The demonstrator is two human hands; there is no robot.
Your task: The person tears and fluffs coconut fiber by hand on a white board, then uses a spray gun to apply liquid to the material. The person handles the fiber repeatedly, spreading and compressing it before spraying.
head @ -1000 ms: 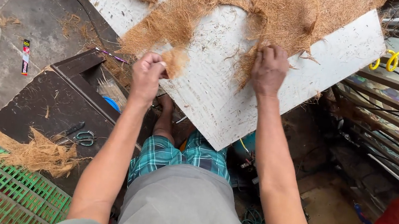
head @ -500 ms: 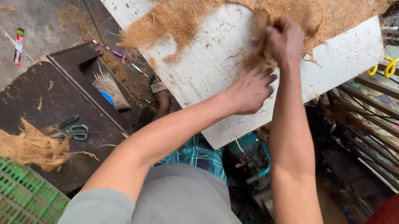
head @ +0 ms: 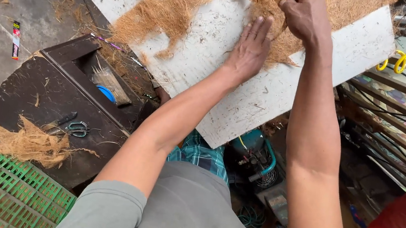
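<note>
Soft, even daylight fills the scene, brightest on the scuffed white rectangular board (head: pixel 219 74), which shows no hard glare. Shadows are faint and diffuse; the darkest area lies below the board's lower corner, around the person's legs. Focus is sharp on the board and forearms. Straight lines bow slightly toward the frame edges, away from the board.
</note>
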